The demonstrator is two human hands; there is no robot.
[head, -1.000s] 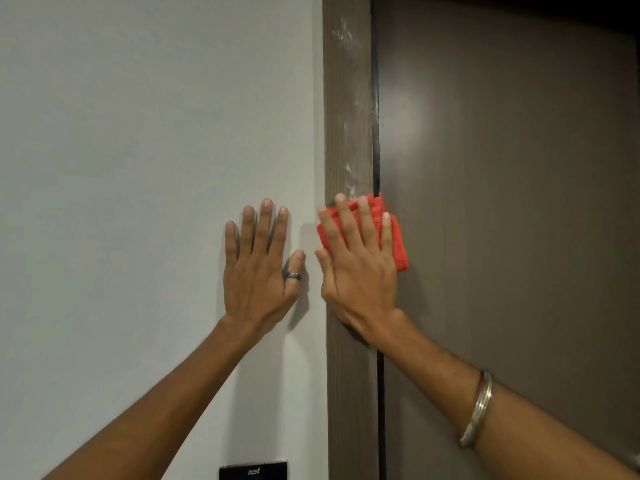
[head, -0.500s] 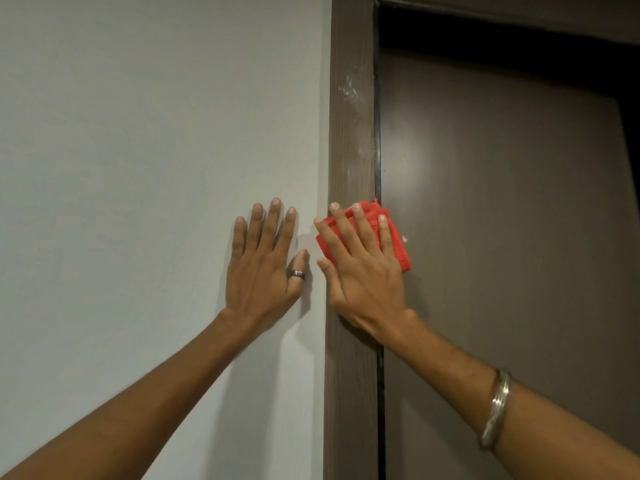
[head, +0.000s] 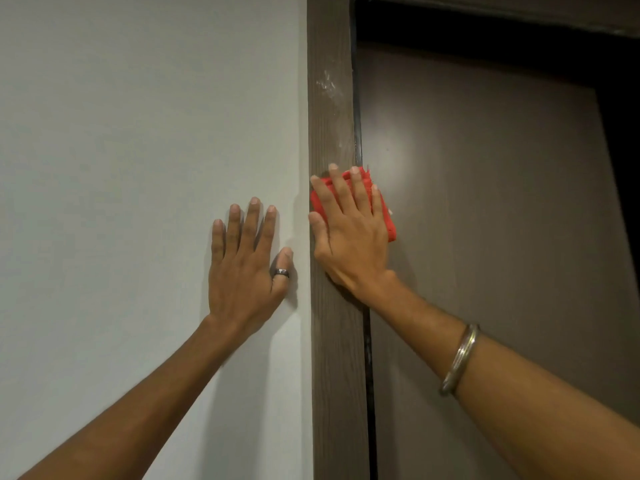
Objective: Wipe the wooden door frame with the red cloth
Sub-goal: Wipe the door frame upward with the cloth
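Most of the red cloth (head: 382,216) is hidden under my right hand (head: 349,237), only its edges showing at my fingertips and past my little finger, and the wooden door frame (head: 334,375) runs out of view at top and bottom. My right hand lies flat with fingers spread, pressing the cloth against the frame and over its edge onto the dark door (head: 485,237), not gripping it. My left hand (head: 244,268) rests open, palm flat on the white wall (head: 121,168) just beside the frame, a ring (head: 281,273) on its thumb.

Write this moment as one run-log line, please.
right hand: flat, pressing red cloth on wooden door frame | left hand: flat on wall | white marks above cloth
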